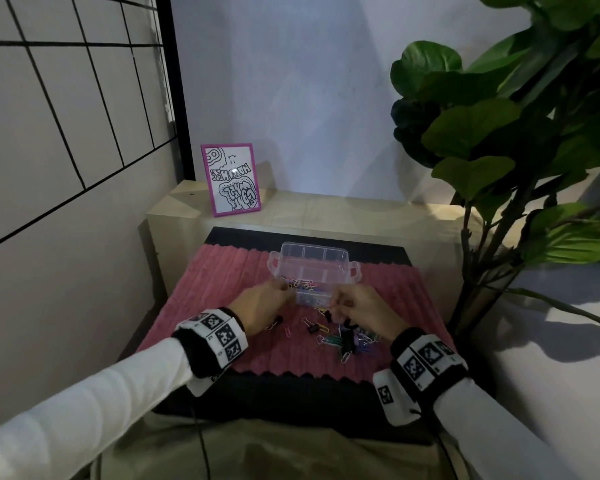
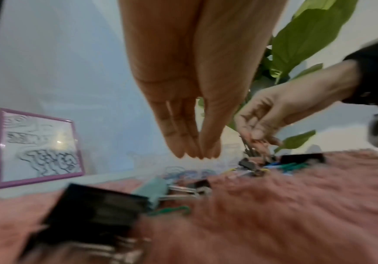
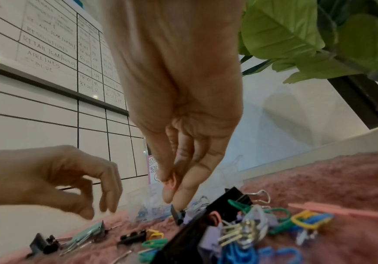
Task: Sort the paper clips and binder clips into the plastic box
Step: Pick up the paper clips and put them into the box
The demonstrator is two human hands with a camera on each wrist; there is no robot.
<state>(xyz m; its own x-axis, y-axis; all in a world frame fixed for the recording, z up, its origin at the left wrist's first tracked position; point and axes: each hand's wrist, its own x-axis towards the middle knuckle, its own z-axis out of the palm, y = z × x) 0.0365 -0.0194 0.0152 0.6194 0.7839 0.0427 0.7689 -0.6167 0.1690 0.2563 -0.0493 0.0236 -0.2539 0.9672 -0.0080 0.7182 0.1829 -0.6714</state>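
A: Where is the plastic box (image 1: 314,263) found?

B: It is set on the pink mat (image 1: 219,289), toward the mat's far edge, with its lid raised. Coloured paper clips (image 1: 300,283) are seen in its near compartments.

A: And the loose clips?

B: A heap of binder clips (image 1: 349,337) and paper clips is spread on the mat, nearer than the box. A black binder clip (image 2: 97,210) and a pale green one (image 2: 154,192) lie to the left of that heap.

A: How is each grip described?

B: The left hand (image 1: 260,306) is held at the box's near left corner, fingertips (image 2: 192,151) drawn together; whether anything is pinched cannot be told. The right hand (image 1: 361,306) is held over the heap, a small dark binder clip (image 2: 247,147) pinched in its fingers.
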